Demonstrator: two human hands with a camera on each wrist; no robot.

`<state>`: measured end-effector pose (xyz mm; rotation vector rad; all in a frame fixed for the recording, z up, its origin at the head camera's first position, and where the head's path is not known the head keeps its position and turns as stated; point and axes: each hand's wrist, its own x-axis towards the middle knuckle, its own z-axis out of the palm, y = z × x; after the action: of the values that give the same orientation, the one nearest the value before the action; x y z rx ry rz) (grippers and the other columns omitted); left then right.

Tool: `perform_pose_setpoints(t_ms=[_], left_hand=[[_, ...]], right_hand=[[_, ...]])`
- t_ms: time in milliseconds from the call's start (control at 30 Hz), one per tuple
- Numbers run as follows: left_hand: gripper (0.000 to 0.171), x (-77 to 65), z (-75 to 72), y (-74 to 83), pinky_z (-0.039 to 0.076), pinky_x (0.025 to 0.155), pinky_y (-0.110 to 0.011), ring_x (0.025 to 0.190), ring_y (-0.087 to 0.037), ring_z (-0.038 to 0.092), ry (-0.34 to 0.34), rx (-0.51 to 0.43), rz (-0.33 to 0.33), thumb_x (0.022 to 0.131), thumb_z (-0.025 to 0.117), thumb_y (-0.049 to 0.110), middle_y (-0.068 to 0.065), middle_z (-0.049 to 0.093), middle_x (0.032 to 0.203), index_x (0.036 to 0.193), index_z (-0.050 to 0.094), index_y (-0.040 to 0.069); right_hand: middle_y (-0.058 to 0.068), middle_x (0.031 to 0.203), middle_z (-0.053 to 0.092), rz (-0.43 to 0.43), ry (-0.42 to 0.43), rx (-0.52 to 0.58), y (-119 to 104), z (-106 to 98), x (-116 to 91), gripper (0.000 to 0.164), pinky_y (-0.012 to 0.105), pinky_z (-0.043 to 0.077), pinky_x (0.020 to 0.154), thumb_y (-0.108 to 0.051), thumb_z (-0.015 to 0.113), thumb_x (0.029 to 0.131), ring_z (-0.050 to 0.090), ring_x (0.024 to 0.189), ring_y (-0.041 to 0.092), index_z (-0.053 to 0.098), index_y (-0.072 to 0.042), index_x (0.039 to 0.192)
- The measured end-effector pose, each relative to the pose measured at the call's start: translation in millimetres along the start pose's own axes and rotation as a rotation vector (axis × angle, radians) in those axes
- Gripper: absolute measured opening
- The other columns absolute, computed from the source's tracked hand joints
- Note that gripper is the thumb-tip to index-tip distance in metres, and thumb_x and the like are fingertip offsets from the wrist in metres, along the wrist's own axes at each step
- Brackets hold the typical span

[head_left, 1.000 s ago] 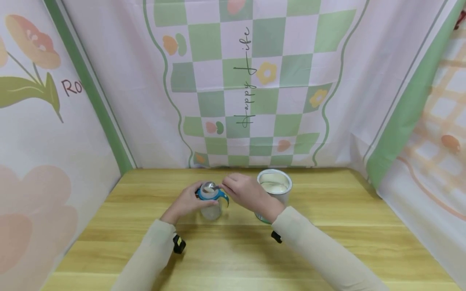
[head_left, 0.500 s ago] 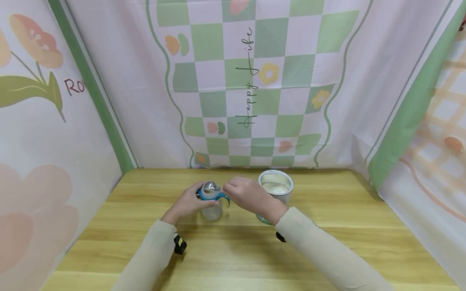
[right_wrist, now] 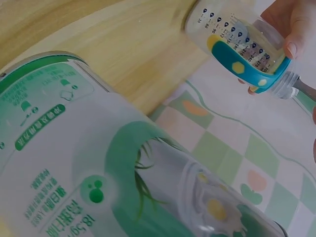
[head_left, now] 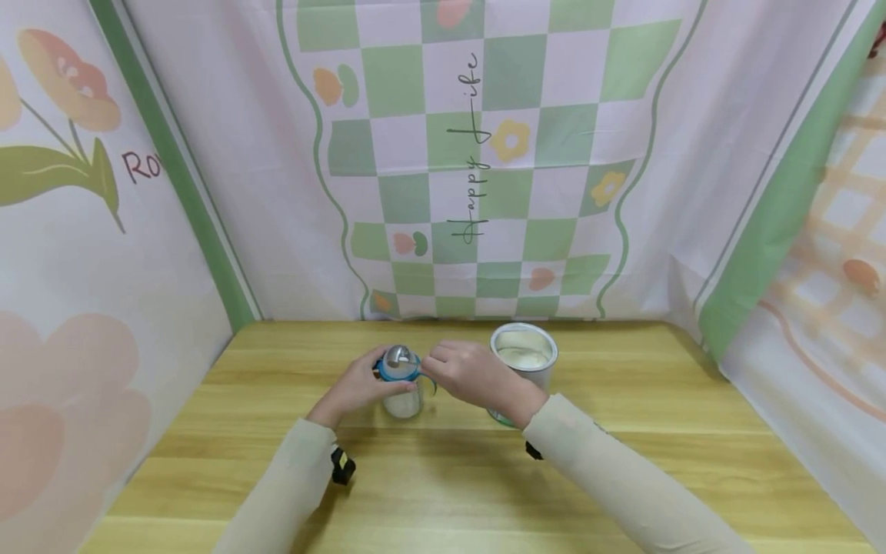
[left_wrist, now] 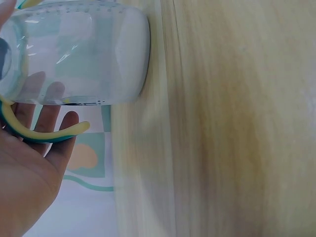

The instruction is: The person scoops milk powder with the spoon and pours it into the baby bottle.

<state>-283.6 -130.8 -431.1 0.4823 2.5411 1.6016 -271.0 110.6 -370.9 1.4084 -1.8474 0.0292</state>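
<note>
A clear baby bottle (head_left: 403, 404) with a blue two-handled collar stands upright on the table. My left hand (head_left: 358, 385) grips it around the collar, thumb in front. Over its open mouth sits the bowl of a metal spoon (head_left: 401, 356), whose handle my right hand (head_left: 469, 375) pinches from the right. The right wrist view shows the spoon (right_wrist: 303, 89) meeting the bottle's neck. White material lies at the bottom of the bottle (left_wrist: 129, 54) in the left wrist view. Behind my right wrist stands an open can (head_left: 542, 378) holding pale powder (head_left: 522, 357).
The wooden table (head_left: 443, 477) reaches toward me in front of both hands. A checked curtain (head_left: 498, 231) hangs along its back edge, with printed cloth at both sides. The can's green and white side (right_wrist: 84, 143) fills much of the right wrist view.
The spoon has tipped over at the bottle's mouth, and my right hand has dropped slightly. White shows more strongly in the bottle's lower part. My left hand keeps its grip.
</note>
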Motion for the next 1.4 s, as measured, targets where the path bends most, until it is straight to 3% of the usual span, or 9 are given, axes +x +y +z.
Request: perform_pose_setpoints(t_ms=[400,633,900,1200,1400], left_hand=[[0.079,0.0,0.3,-0.2,0.046,0.098,-0.049,0.114,-0.021,0.058,0.008,-0.006,-0.017,0.078,0.086,0.044,0.000,0.063,0.128,0.146,0.050,0.024],[0.079,-0.8,-0.2,1.0,0.046,0.097,-0.048,0.113,-0.020,0.058,0.009,-0.001,-0.025,0.078,0.086,0.045,0.001,0.062,0.128,0.145,0.051,0.023],[0.076,-2.1,-0.2,4.0,0.045,0.098,-0.052,0.115,-0.022,0.058,0.009,-0.022,-0.013,0.078,0.088,0.038,-0.001,0.062,0.129,0.144,0.053,0.023],[0.072,-1.7,0.6,2.6,0.047,0.096,-0.048,0.113,-0.020,0.059,0.004,-0.014,-0.025,0.081,0.085,0.040,0.002,0.062,0.128,0.143,0.052,0.027],[0.077,-1.0,0.6,2.3,0.047,0.096,-0.047,0.112,-0.019,0.059,0.000,0.000,-0.035,0.080,0.085,0.045,0.003,0.062,0.128,0.145,0.050,0.026]], right_hand=[[-0.001,0.075,0.062,-0.025,0.061,-0.019,2.4,1.1,-1.1,0.021,0.018,0.050,0.058,-0.013,0.086,0.081,0.057,0.063,0.009,0.065,-0.009,0.083],[-0.001,0.077,0.065,-0.039,0.044,-0.012,1.8,0.5,-0.7,0.013,0.020,0.052,0.062,-0.012,0.076,0.090,0.060,0.067,0.010,0.065,-0.010,0.084],[-0.001,0.077,0.065,-0.029,0.055,-0.014,1.0,3.1,-1.1,0.015,0.021,0.053,0.063,-0.013,0.080,0.087,0.062,0.067,0.010,0.066,-0.010,0.084],[-0.004,0.069,0.055,0.194,0.041,0.148,-4.3,3.7,-2.1,0.013,0.019,0.044,0.052,-0.008,0.079,0.085,0.049,0.056,0.005,0.066,-0.010,0.086],[-0.003,0.070,0.058,0.232,0.046,0.156,-5.0,3.7,-1.8,0.009,0.018,0.045,0.052,-0.010,0.074,0.091,0.051,0.056,0.005,0.067,-0.010,0.085]])
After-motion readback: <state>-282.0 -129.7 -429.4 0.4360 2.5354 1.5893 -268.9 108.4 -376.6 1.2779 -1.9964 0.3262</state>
